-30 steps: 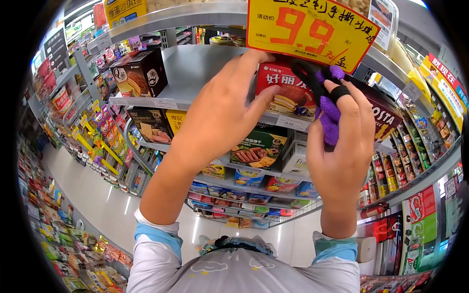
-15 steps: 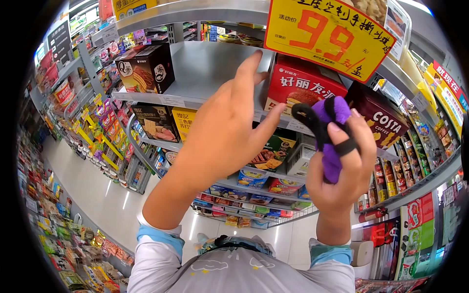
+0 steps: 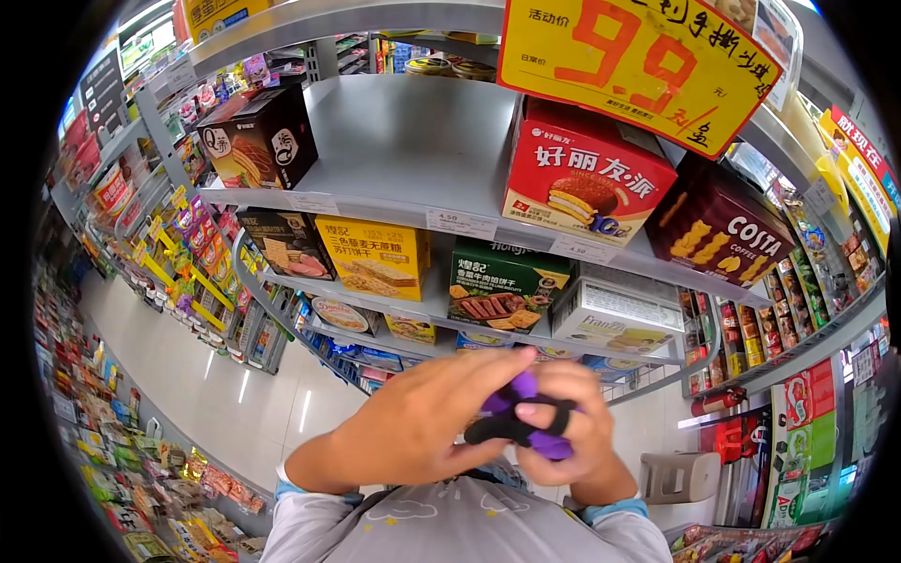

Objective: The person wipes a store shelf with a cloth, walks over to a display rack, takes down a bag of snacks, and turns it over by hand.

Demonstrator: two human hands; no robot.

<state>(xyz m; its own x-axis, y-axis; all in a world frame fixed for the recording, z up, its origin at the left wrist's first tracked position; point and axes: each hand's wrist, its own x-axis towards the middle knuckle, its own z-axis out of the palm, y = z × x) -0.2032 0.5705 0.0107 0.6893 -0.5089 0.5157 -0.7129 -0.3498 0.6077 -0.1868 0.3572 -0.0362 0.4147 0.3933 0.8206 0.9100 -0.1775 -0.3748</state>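
Observation:
Close to my chest, my right hand (image 3: 568, 422) is wrapped round a purple and black cloth (image 3: 530, 427), with a black band across its fingers. My left hand (image 3: 418, 418) is beside it on the left, fingers stretched out and meeting the cloth's edge. On the shelf above both hands, a red pie box (image 3: 587, 178) stands upright, touched by neither hand. To its right is a dark red COSTA box (image 3: 723, 230), and a dark brown box (image 3: 258, 141) stands at the shelf's left end.
A large yellow price sign (image 3: 633, 70) hangs over the red box. On the lower shelf are a yellow cracker box (image 3: 375, 258), a green box (image 3: 502, 286) and a white box (image 3: 619, 314). A beige stool (image 3: 680, 476) stands at the lower right.
Both hands have moved down and back from the red box to my chest and come together. The purple and black cloth has come along in my right hand.

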